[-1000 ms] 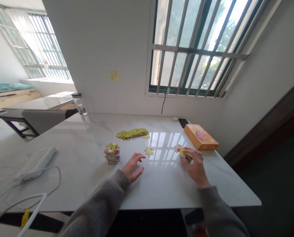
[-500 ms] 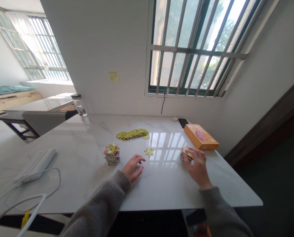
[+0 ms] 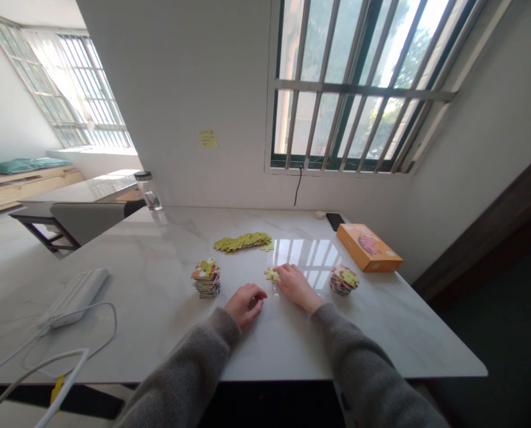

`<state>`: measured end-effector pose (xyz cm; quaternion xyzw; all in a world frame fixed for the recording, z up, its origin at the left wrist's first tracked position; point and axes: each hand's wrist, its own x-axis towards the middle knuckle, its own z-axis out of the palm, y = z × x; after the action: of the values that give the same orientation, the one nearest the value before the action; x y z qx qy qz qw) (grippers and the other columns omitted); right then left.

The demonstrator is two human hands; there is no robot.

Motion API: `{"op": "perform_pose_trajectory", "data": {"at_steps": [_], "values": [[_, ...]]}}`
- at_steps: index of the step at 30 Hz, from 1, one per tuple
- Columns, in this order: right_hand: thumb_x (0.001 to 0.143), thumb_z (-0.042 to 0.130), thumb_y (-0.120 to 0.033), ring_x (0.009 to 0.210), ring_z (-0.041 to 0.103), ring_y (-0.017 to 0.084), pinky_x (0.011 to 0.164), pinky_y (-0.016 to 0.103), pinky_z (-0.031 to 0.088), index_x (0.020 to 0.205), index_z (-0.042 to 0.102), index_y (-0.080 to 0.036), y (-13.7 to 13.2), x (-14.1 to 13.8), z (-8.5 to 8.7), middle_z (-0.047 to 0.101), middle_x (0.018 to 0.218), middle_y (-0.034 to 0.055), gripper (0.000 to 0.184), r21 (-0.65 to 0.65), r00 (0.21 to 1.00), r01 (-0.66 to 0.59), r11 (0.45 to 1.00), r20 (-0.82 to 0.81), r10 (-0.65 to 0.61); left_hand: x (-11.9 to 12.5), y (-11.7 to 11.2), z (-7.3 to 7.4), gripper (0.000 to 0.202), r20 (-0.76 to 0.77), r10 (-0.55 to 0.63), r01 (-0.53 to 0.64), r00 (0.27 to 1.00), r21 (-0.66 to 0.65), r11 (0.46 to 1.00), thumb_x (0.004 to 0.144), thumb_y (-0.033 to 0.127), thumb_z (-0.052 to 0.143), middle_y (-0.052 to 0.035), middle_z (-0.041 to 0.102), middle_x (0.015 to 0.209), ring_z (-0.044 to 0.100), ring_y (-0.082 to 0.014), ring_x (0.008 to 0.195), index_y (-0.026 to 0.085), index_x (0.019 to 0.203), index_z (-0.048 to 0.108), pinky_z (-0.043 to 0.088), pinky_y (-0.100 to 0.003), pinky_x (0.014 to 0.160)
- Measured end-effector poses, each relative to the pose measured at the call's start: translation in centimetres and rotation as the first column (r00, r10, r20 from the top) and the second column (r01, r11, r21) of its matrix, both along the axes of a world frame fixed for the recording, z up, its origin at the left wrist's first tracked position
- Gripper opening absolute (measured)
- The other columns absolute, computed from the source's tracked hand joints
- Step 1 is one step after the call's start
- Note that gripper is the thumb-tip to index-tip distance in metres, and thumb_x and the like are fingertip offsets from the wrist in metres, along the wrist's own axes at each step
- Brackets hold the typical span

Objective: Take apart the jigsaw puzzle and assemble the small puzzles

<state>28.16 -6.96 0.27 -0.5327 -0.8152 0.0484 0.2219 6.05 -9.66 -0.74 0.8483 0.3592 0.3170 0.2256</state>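
Note:
On the white marbled table, a single yellow-green puzzle piece (image 3: 270, 274) lies partly covered by the fingertips of my right hand (image 3: 297, 286), which pinch at its right edge. Close by on the left, my left hand (image 3: 246, 304) rests on its side on the tabletop, fingers loosely curled, a gap to the thumb and nothing in it. A stack of puzzle pieces (image 3: 207, 278) stands to the left of that hand. Another stack of puzzle pieces (image 3: 344, 280) stands right of my right hand. Beyond both hands, a fanned row of green puzzle pieces (image 3: 242, 242) lies flat.
An orange box (image 3: 368, 248) lies at the right, with a black phone (image 3: 335, 222) behind it. A white power strip (image 3: 78, 297) with looping cables (image 3: 113, 321) occupies the left side. A clear bottle (image 3: 149, 191) stands at the far left corner, against the wall.
My right hand has left the right stack and moved left to the single puzzle piece. My left hand's fingers have curled in a little. The view has shifted slightly.

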Motion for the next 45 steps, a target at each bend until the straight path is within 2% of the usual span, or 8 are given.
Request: {"op": "perform_pose_trajectory", "data": {"at_steps": [5,11,16,20,30,36,40,45], "values": [[0.085,0.061,-0.016,0.107,0.054,0.024,0.093,0.034,0.043,0.107,0.065,-0.019,-0.5,0.0,-0.6,0.06,0.109,0.0102,0.022,-0.052,0.999,0.036,0.998,-0.031,-0.038,0.8,1.5,-0.3,0.028,0.004,0.066,-0.066,0.998,0.006,0.998,0.08,0.017,0.056,-0.0074,0.06,0.103,0.057,-0.0207,0.095,0.019,0.107,0.061,0.048,-0.036,0.088],[0.087,0.052,-0.009,0.094,0.056,0.02,0.088,0.033,0.043,0.1,0.066,-0.017,-1.5,0.0,-0.8,0.063,0.095,0.0072,0.021,-0.046,0.981,-0.014,0.999,-0.193,0.005,2.3,3.0,-0.2,0.043,-0.181,0.212,-0.202,0.96,0.074,0.977,0.074,0.034,0.071,-0.0058,0.063,0.113,0.053,-0.0284,0.108,0.024,0.114,0.061,0.041,-0.043,0.092],[0.089,0.047,-0.009,0.086,0.058,0.018,0.082,0.032,0.047,0.098,0.065,-0.019,-2.2,0.1,-0.4,0.063,0.086,0.0039,0.022,-0.074,0.941,-0.097,0.993,-0.331,0.067,2.0,3.5,-0.7,0.036,-0.125,0.154,-0.155,0.98,0.0,0.988,0.075,0.017,0.064,-0.0036,0.069,0.105,0.055,-0.025,0.104,0.024,0.11,0.063,0.038,-0.042,0.093],[0.081,0.066,-0.017,0.106,0.052,0.023,0.096,0.039,0.043,0.111,0.062,-0.02,-2.5,0.2,-0.2,0.061,0.107,0.0075,0.031,-0.006,0.963,-0.096,0.995,-0.253,0.092,1.7,3.4,-0.8,0.035,-0.088,0.113,-0.112,0.99,0.008,0.994,0.074,0.013,0.062,-0.0026,0.069,0.109,0.056,-0.0245,0.105,0.025,0.108,0.064,0.038,-0.042,0.096],[0.077,0.072,-0.021,0.104,0.052,0.024,0.096,0.039,0.044,0.129,0.056,-0.016,-2.6,0.0,-0.2,0.059,0.107,0.01,0.055,-0.089,0.976,-0.083,0.993,-0.207,0.063,1.4,3.1,-0.1,0.039,-0.107,0.041,-0.041,0.993,0.002,0.999,0.074,0.014,0.062,-0.0014,0.067,0.115,0.054,-0.0247,0.108,0.027,0.111,0.062,0.038,-0.041,0.095],[0.083,0.063,-0.023,0.09,0.058,0.02,0.086,0.035,0.046,0.1,0.068,-0.017,-2.0,-0.1,-0.8,0.064,0.091,0.0063,0.018,-0.13,0.949,-0.047,0.99,-0.317,0.003,1.3,3.0,-0.3,0.042,-0.073,-0.039,0.04,0.997,0.013,0.999,0.074,0.009,0.058,-0.0012,0.065,0.121,0.053,-0.0244,0.112,0.028,0.112,0.061,0.038,-0.043,0.098],[0.084,0.061,-0.035,0.071,0.061,0.016,0.069,0.029,0.048,0.086,0.064,-0.017,-1.3,-0.1,-1.3,0.066,0.075,0.0014,0.018,-0.3,0.808,-0.087,0.95,-0.579,-0.109,1.4,2.9,0.0,0.04,-0.023,0.004,-0.002,1.0,0.077,0.997,0.076,0.015,0.062,-0.0068,0.061,0.119,0.052,-0.0254,0.111,0.024,0.114,0.059,0.04,-0.043,0.099],[0.074,0.071,-0.047,0.073,0.067,0.018,0.069,0.03,0.05,0.083,0.06,-0.018,-1.3,-0.3,-1.1,0.07,0.073,0.0019,0.032,-0.373,0.55,-0.177,0.911,-0.805,-0.223,1.5,2.8,0.0,0.048,-0.017,0.026,-0.023,1.0,0.158,0.987,0.07,0.026,0.074,-0.0078,0.057,0.112,0.052,-0.0266,0.106,0.023,0.115,0.059,0.042,-0.042,0.096]]}}
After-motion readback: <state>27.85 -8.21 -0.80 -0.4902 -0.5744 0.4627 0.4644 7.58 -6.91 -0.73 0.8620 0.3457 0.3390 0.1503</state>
